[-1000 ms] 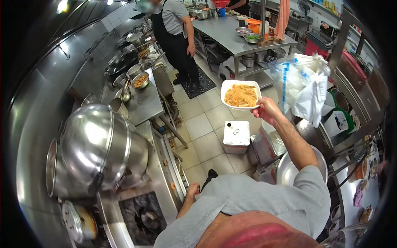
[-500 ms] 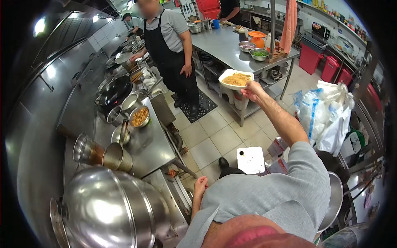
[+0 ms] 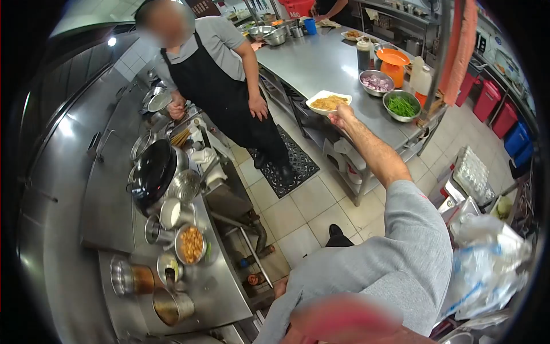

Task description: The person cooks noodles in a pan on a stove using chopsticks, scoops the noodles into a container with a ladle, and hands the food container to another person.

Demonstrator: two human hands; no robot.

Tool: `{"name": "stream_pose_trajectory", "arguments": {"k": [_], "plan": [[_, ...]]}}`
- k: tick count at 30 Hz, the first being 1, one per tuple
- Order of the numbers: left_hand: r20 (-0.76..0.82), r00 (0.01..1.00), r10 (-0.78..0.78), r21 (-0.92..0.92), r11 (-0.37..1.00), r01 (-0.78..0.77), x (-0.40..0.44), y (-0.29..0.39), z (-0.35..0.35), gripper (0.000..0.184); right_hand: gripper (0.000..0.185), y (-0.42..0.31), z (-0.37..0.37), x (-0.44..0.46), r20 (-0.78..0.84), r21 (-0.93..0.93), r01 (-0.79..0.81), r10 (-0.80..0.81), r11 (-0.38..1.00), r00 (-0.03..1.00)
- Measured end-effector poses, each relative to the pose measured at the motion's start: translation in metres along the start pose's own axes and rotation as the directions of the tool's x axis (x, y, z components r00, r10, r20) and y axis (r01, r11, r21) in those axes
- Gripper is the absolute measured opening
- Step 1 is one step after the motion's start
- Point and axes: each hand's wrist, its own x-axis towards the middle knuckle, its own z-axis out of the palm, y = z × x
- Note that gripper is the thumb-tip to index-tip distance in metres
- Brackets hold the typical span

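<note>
My right hand (image 3: 341, 115) grips the near right edge of a white dish (image 3: 313, 104), my arm stretched forward. Golden-brown food (image 3: 329, 102) fills the dish, which is at the near edge of the steel table (image 3: 309, 57); whether it touches the table I cannot tell. On that table, right of the dish, stand a bowl of chopped purple onion (image 3: 376, 83) and a bowl of chopped greens (image 3: 402, 105). Low by my body, my left hand (image 3: 280, 288) is mostly hidden by my sleeve, and its fingers do not show clearly.
A person in a black apron (image 3: 220, 86) stands ahead on a black mat (image 3: 289, 163), one hand at the stove side. A bowl of browned pieces (image 3: 191, 245) and several pots line the left counter (image 3: 215, 286). Plastic bags (image 3: 487, 269) are at the right.
I have moved forward, and my right hand has carried the dish up to the steel table's edge. My left hand has dropped mostly out of sight. The aproned person now appears closer.
</note>
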Motion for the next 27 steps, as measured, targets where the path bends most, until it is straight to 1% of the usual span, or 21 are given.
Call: {"name": "stream_pose_trajectory", "arguments": {"k": [4,6,8,12,13,14,15,16,18,19,22,24,26,27], "plan": [[-0.077,0.986,-0.147,0.037,0.988,0.15,0.023,0.02,0.013,0.016,0.027,-0.022,0.021,0.117,-0.071,-0.021,-0.029,0.028,0.999,0.997],[-0.114,0.972,-0.204,0.048,0.976,0.21,0.029,0.031,0.015,0.016,0.027,-0.034,0.024,0.176,-0.141,0.029,-0.034,0.038,0.999,0.989],[-0.153,0.955,-0.252,0.048,0.964,0.262,0.034,0.041,0.016,0.015,0.027,-0.055,0.029,0.218,-0.135,0.063,-0.005,0.013,0.998,0.991],[-0.216,0.917,-0.336,0.034,0.936,0.351,0.034,0.056,0.018,0.015,0.027,-0.079,0.026,0.301,-0.212,0.159,0.083,-0.048,0.984,0.976],[-0.229,0.908,-0.351,0.031,0.93,0.367,0.034,0.059,0.018,0.015,0.027,-0.081,0.021,0.32,-0.209,0.153,0.066,-0.033,0.986,0.977],[-0.241,0.9,-0.363,0.025,0.925,0.38,0.033,0.061,0.017,0.015,0.027,-0.083,0.013,0.337,-0.2,0.176,0.083,-0.047,0.981,0.979],[-0.251,0.894,-0.37,0.025,0.921,0.388,0.035,0.064,0.019,0.015,0.027,-0.085,0.007,0.349,-0.193,0.2,0.103,-0.064,0.974,0.979],[-0.258,0.888,-0.381,0.023,0.916,0.399,0.034,0.067,0.021,0.015,0.027,-0.085,0.002,0.361,-0.193,0.194,0.089,-0.051,0.977,0.98],[-0.264,0.877,-0.402,0.022,0.906,0.422,0.033,0.069,0.022,0.015,0.026,-0.083,-0.011,0.376,-0.318,0.146,0.134,-0.081,0.98,0.944],[-0.267,0.872,-0.411,0.019,0.902,0.431,0.033,0.07,0.023,0.015,0.027,-0.082,-0.017,0.381,-0.317,0.146,0.155,-0.103,0.977,0.943],[-0.267,0.857,-0.44,0.014,0.888,0.461,0.027,0.069,0.024,0.015,0.025,-0.085,-0.034,0.385,-0.314,0.125,0.137,-0.092,0.983,0.945],[-0.265,0.856,-0.443,0.017,0.886,0.464,0.024,0.068,0.025,0.015,0.026,-0.086,-0.037,0.383,-0.308,0.14,0.105,-0.058,0.985,0.95],[-0.253,0.855,-0.453,0.01,0.882,0.471,0.016,0.063,0.026,0.016,0.025,-0.08,-0.035,0.373,-0.307,0.274,0.175,-0.087,0.946,0.948],[-0.248,0.857,-0.452,0.009,0.883,0.468,0.013,0.061,0.025,0.016,0.028,-0.075,-0.032,0.361,-0.263,0.322,0.163,-0.078,0.933,0.962]]}}
